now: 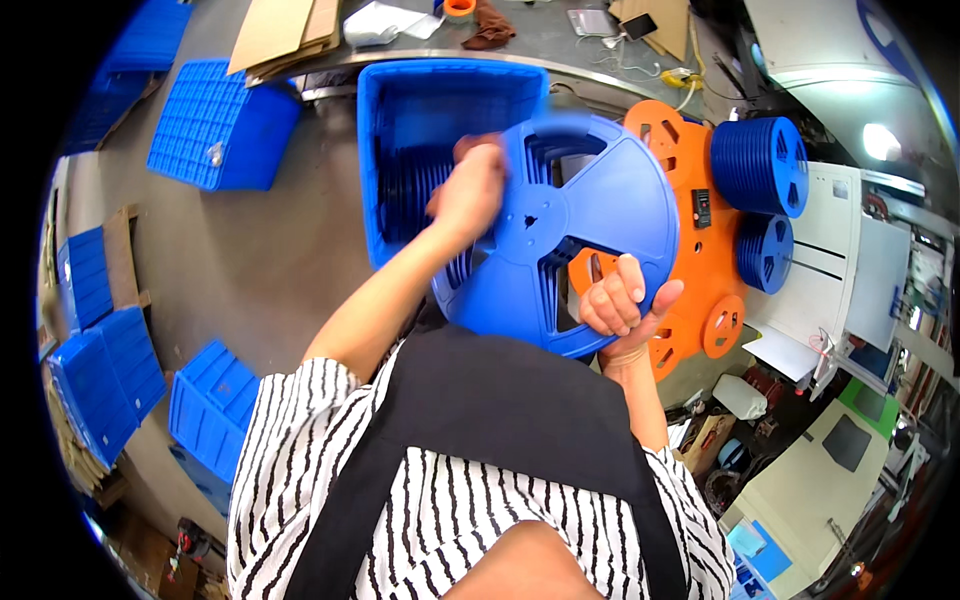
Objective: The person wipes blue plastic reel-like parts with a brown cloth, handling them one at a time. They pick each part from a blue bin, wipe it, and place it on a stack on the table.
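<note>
A stack of large blue plastic reels with wide cut-out windows is in front of my chest. My right hand grips its lower right side, fingers curled at a window and thumb along the rim. At the stack's left side is my left hand, smeared by motion. Its fingers are bent, but whether they grip the reels cannot be made out. Just beyond that hand stands a deep blue plastic bin. Dark ribbed edges, like more reels, show inside it, partly hidden by my hand and the stack.
At right is an orange stand with round plates, beside two stacks of blue reels. A grey workbench runs along the far side, bearing cardboard. Several blue crates sit on the floor at left.
</note>
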### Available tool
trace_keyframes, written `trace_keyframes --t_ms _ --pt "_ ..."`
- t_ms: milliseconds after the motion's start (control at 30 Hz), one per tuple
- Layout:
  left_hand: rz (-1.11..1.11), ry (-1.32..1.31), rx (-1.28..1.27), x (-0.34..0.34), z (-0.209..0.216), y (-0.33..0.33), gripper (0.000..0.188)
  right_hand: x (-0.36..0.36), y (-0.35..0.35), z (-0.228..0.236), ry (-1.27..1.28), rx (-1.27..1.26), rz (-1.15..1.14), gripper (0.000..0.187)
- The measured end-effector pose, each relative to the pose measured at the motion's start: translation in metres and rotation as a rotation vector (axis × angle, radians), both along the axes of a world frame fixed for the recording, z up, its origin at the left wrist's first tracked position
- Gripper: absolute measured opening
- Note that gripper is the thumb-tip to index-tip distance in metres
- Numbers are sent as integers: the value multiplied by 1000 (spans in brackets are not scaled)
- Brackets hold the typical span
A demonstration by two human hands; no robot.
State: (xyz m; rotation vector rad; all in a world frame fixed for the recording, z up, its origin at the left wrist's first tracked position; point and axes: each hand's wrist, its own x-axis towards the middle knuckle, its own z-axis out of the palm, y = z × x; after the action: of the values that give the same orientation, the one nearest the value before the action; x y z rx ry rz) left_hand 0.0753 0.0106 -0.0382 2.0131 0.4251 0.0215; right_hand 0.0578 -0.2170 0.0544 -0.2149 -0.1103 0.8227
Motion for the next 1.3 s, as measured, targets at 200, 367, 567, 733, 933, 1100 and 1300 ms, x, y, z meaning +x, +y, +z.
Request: trace_keyframes --t_ms 200,367,567,733,933,1100,1300 --pt "-405 -43 -76 -52 29 23 28 9 -25 15 78 9 -224 45" --pt "-942 -238 129 -56 55 18 65 25 -53 29 95 10 -351 41" --pt "-998 -286 240 -35 24 -35 62 64 -87 47 100 -548 -369 88" --pt "-685 -60 -165 -38 20 -45 32 99 -127 39 40 -1030 -290 62" --pt "82 360 -1006 -76 -8 -29 26 77 -162 -108 -135 -1713 -152 34" --pt "354 298 -1278 -112 -35 -1 30 26 -184 -288 -381 -2079 35 52" --pt "479 353 -1295 -118 -77 16 31 27 -157 -330 -412 -2311 110 62"
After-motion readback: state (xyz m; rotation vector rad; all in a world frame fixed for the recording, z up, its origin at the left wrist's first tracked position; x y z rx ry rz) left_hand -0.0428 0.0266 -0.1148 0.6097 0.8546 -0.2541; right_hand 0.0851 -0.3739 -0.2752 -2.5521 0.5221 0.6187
